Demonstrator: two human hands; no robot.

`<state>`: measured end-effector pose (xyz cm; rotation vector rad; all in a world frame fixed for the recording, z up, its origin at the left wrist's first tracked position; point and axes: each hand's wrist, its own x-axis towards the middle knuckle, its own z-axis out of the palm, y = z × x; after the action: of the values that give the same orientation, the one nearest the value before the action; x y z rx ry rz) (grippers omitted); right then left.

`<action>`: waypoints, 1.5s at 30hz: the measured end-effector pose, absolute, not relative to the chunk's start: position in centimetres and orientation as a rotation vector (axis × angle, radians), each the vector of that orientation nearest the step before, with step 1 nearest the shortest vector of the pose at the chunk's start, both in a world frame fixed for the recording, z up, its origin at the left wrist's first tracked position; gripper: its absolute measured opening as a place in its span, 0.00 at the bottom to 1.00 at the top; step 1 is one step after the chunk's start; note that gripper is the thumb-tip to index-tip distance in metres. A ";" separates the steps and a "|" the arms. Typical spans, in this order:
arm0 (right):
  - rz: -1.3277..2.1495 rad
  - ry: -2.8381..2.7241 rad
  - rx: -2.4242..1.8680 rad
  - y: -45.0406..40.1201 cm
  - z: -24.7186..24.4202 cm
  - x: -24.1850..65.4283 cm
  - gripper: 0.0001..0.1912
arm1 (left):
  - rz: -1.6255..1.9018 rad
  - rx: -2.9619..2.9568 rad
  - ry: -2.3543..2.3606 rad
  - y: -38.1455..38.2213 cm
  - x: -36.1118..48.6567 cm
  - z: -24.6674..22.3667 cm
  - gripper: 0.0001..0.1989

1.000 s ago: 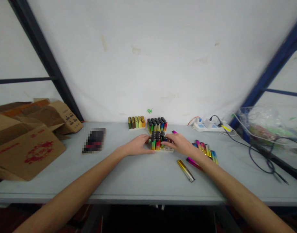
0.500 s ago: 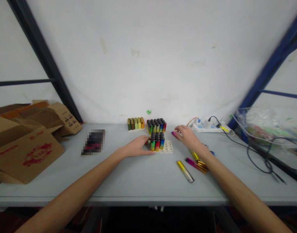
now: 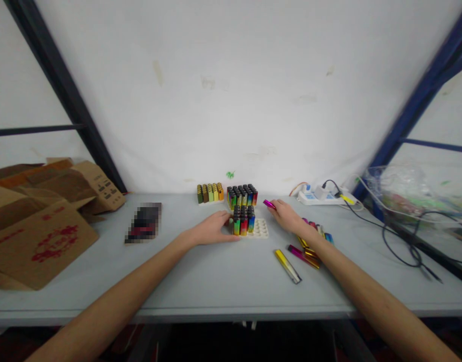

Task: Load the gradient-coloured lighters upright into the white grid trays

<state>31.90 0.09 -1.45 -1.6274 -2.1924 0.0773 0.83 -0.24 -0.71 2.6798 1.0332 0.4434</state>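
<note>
My right hand point(image 3: 285, 215) pinches a magenta lighter point(image 3: 269, 204), raised at a tilt right of the near white tray point(image 3: 261, 229). On that tray's left part stand colourful lighters point(image 3: 244, 222) with black tops; its right part shows bare holes. My left hand point(image 3: 214, 228) grips the tray's left end, thumb along the front and fingers behind. Below my right forearm lie loose lighters: a yellow one point(image 3: 287, 265), a magenta and gold one point(image 3: 303, 256) and several more point(image 3: 321, 230), partly covered by the arm.
Behind the near tray stand a block of rainbow lighters point(image 3: 243, 194) and a tray of green-to-orange lighters point(image 3: 210, 192). A power strip point(image 3: 325, 196) with a black cable lies at the back right. Cardboard boxes point(image 3: 45, 231) and a pixelated dark object point(image 3: 144, 222) occupy the left.
My right hand has closed on the magenta lighter and lifted it, drawing slightly towards the tray. More loose lighters show beside the forearm. My left hand keeps its place.
</note>
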 end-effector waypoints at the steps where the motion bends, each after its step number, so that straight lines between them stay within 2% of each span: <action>1: 0.164 -2.149 -1.559 -0.1 -1.2 31.7 0.11 | 0.445 2.680 1.030 -0.2 0.8 -0.7 0.31; 4: 0.428 -2.017 -1.359 -0.9 -0.6 30.9 0.14 | 0.455 2.668 1.021 -0.3 0.8 -0.7 0.31; 8: 0.572 -1.912 -1.162 -1.9 -0.1 29.8 0.20 | 0.460 2.663 1.010 -0.3 0.7 -0.7 0.31; 19: 0.732 -1.825 -0.913 -3.0 0.4 28.1 0.18 | 0.466 2.661 0.992 -0.2 0.8 -0.8 0.31; 31: 0.495 -1.688 -1.161 -3.4 1.0 28.2 0.28 | 0.461 2.669 1.011 -0.3 0.7 -0.7 0.30; 39: 0.336 -1.735 -1.213 -3.5 1.4 27.9 0.18 | 0.472 2.645 1.018 -0.4 0.8 -0.6 0.30; 45: 0.291 -1.800 -1.221 -3.6 1.8 28.0 0.21 | 0.458 2.656 1.016 -0.2 0.8 -0.7 0.31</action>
<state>28.04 -3.59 1.76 -1.2207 -1.8003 0.2911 0.76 -0.24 -0.74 2.6564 1.0163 0.4582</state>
